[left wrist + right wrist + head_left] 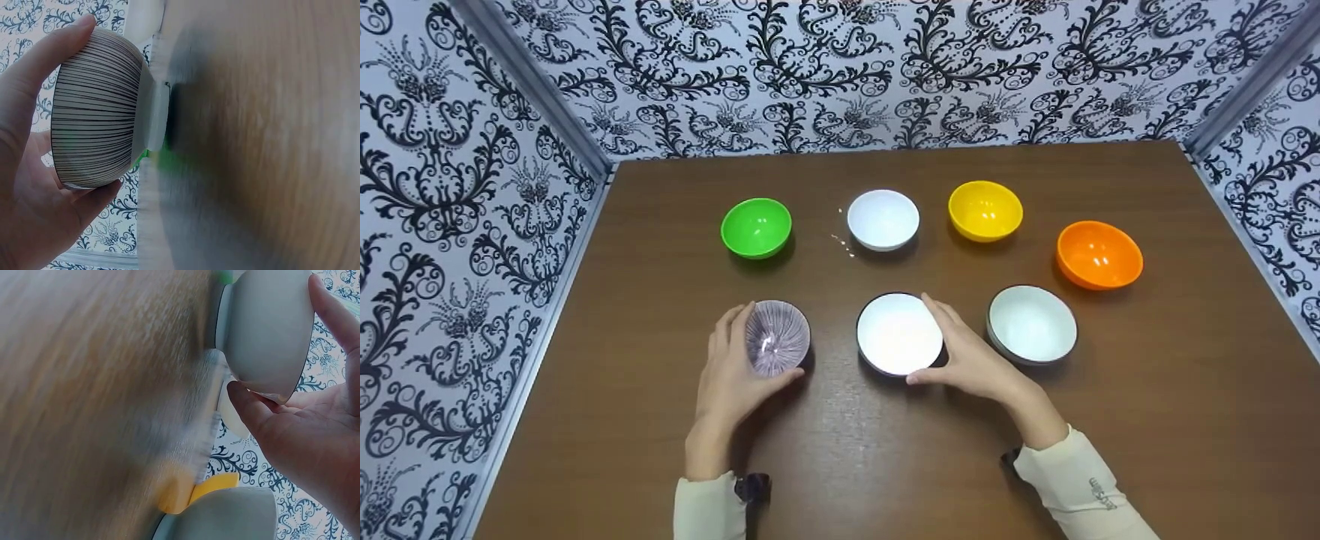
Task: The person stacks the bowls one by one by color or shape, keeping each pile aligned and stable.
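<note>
My left hand [731,379] grips a bowl with thin dark stripes [778,339], thumb on the near side and fingers round the far left side. In the left wrist view this striped bowl [98,109] stands upright, its foot close over the table. My right hand [971,356] holds a white bowl with a dark rim [898,334] from its right side, thumb at the near edge. The right wrist view shows this white bowl [267,332] between the thumb and fingers, its outside plain and pale. Both bowls face up, side by side.
Right of my right hand stands a pale bowl [1032,325]. Behind, in an arc, are a green bowl [756,228], a small white bowl [883,220], a yellow bowl [985,211] and an orange bowl [1099,255]. White specks [844,244] lie on the brown table [840,465]. Patterned walls [825,75] enclose the table.
</note>
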Motion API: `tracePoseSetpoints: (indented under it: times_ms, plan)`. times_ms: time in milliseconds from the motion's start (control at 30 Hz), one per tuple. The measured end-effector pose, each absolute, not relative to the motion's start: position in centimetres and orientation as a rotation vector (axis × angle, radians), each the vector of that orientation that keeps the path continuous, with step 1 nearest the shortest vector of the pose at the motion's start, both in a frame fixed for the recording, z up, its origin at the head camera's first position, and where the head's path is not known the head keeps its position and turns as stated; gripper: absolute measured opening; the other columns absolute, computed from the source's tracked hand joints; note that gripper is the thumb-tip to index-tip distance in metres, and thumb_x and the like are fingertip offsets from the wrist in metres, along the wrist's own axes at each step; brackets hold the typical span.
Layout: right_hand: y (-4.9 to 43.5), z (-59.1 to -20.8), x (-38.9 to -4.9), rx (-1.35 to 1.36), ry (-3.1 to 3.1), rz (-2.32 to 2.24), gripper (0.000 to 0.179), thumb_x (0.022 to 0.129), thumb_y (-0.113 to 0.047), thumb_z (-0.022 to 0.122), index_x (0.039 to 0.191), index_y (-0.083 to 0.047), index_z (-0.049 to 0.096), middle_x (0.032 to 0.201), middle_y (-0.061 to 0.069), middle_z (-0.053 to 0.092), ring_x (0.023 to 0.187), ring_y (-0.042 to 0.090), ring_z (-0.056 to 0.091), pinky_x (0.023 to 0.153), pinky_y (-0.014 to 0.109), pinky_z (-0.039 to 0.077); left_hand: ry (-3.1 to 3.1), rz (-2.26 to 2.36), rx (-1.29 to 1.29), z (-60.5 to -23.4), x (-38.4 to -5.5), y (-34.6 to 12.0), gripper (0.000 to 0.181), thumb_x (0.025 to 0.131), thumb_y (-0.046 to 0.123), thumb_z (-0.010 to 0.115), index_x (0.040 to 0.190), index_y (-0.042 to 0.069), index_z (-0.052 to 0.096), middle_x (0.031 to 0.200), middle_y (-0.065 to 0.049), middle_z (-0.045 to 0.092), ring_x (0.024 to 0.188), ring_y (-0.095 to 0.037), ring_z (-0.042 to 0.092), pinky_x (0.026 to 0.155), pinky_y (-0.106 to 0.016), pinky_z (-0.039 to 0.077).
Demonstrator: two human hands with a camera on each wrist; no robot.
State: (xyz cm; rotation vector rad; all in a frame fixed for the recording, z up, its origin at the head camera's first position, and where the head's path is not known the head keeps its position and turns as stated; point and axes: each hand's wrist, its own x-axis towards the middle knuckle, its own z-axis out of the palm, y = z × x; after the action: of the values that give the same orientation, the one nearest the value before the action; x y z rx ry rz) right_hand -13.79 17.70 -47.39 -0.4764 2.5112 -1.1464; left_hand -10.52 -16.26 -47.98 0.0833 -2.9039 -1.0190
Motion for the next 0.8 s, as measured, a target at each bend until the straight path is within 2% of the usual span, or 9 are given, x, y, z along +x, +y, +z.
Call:
tracePoseSetpoints:
  times_ms: [267,433,800]
  plan:
    - [17.7,-47.4,-13.8,-0.465,2.509,-1.150,0.121,0.075,-0.042,0.086,0.161,-0.007,0.008,0.166,0.019,0.013,0.152,0.038,0.020,0.122,0.061,0.022,-2.877,-1.013,0.043,-47.8,-10.5,-15.9,0.117,0.060,0.052,0.092,0.155,0.020,0.032,0.157,-0.005,0.032,0.143,-0.029,0.036,0.097,-0.060,0.051]
    - [17.7,-47.4,-13.7,-0.457,2.501,-1.153,0.121,0.075,-0.043,0.086,0.161,-0.008,0.008,0.166,0.018,0.013,0.152,0.038,0.021,0.121,0.061,0.023,-2.863,-1.018,0.025,-47.7,-10.4,-15.6,0.116,0.060,0.052,0.091,0.154,0.020,0.033,0.156,-0.003,0.033,0.142,-0.028,0.038,0.096,-0.061,0.051]
    - [17.7,-47.4,-13.7,-0.447,2.499,-1.148,0.120,0.076,-0.043,0.085,0.161,-0.009,0.008,0.167,0.018,0.012,0.152,0.038,0.020,0.121,0.061,0.023,-2.843,-1.008,-0.012,-47.4,-10.7,-15.0,0.115,0.060,0.054,0.091,0.154,0.018,0.034,0.156,-0.004,0.034,0.142,-0.028,0.038,0.099,-0.058,0.051]
